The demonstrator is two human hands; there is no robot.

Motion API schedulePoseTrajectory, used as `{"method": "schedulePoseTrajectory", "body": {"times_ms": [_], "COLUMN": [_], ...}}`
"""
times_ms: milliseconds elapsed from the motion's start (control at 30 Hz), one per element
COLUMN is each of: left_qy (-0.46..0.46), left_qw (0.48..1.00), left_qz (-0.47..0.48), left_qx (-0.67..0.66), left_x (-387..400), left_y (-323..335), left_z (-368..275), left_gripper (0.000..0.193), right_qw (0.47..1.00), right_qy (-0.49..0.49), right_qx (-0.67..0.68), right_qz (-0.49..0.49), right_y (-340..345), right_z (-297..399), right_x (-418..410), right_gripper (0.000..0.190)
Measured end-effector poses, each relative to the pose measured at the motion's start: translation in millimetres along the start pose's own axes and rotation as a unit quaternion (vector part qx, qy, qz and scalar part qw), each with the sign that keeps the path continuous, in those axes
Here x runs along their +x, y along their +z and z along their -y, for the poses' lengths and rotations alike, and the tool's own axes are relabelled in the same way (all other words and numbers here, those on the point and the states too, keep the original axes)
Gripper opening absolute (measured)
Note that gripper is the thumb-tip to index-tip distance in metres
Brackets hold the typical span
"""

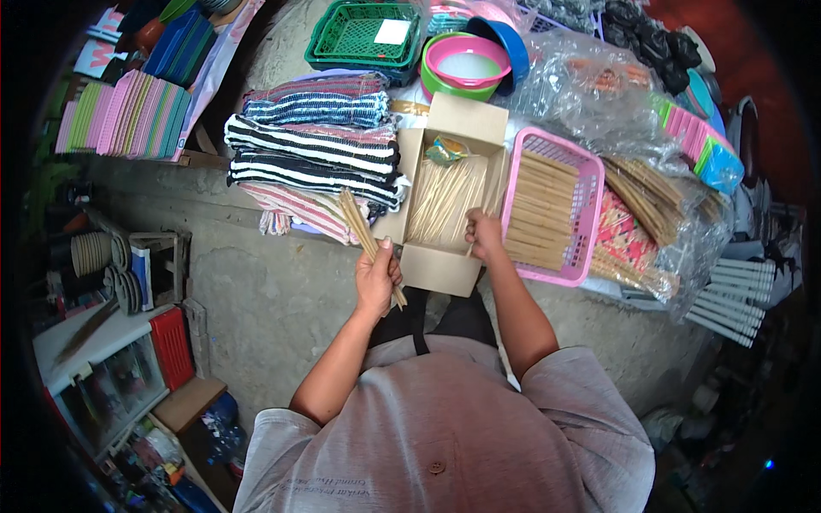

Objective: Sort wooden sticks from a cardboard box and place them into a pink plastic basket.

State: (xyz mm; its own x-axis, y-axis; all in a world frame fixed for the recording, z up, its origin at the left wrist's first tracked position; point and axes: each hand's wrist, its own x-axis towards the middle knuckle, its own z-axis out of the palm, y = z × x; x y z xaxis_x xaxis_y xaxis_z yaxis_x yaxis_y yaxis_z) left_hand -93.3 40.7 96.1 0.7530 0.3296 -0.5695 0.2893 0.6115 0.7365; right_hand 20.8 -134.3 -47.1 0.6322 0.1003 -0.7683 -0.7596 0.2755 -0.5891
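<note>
My left hand (378, 274) is closed around a bundle of thin wooden sticks (359, 224), held slanting in front of the folded striped rag mats (314, 151). An open cardboard box (442, 269) lies before me, with loose thin wooden sticks (442, 199) and a small knotted plastic bag (445, 151) inside. My right hand (484, 234) is at the box's near right side, its fingers curled around what looks like a few sticks. Just right of it stands a pink plastic basket (585, 256) with rows of stick bundles (542, 211).
Green plastic baskets (362, 32) and pink, green and blue basins (468, 61) stand behind the box. Clear plastic wrapping (577, 83) and more stick bundles (644, 199) lie at the right. A glass-fronted case (112, 385) stands at the lower left.
</note>
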Motion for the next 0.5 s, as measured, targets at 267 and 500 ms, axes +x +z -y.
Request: {"method": "schedulePoseTrajectory", "body": {"times_ms": [267, 500], "left_qy": [-0.047, -0.068], "left_qw": [0.998, 0.996], "left_qz": [-0.03, -0.058], "left_qx": [-0.014, -0.012], "left_x": [-13, -28], "left_y": [-1, -1], "left_z": [35, 55], "left_gripper": [0.014, 0.016], "right_qw": [0.928, 0.932], "right_qy": [-0.046, -0.011], "right_qx": [-0.258, -0.249], "right_qz": [-0.264, -0.262], "right_y": [-7, -15], "right_z": [-98, -129], "right_x": [137, 173], "right_gripper": [0.016, 0.021]}}
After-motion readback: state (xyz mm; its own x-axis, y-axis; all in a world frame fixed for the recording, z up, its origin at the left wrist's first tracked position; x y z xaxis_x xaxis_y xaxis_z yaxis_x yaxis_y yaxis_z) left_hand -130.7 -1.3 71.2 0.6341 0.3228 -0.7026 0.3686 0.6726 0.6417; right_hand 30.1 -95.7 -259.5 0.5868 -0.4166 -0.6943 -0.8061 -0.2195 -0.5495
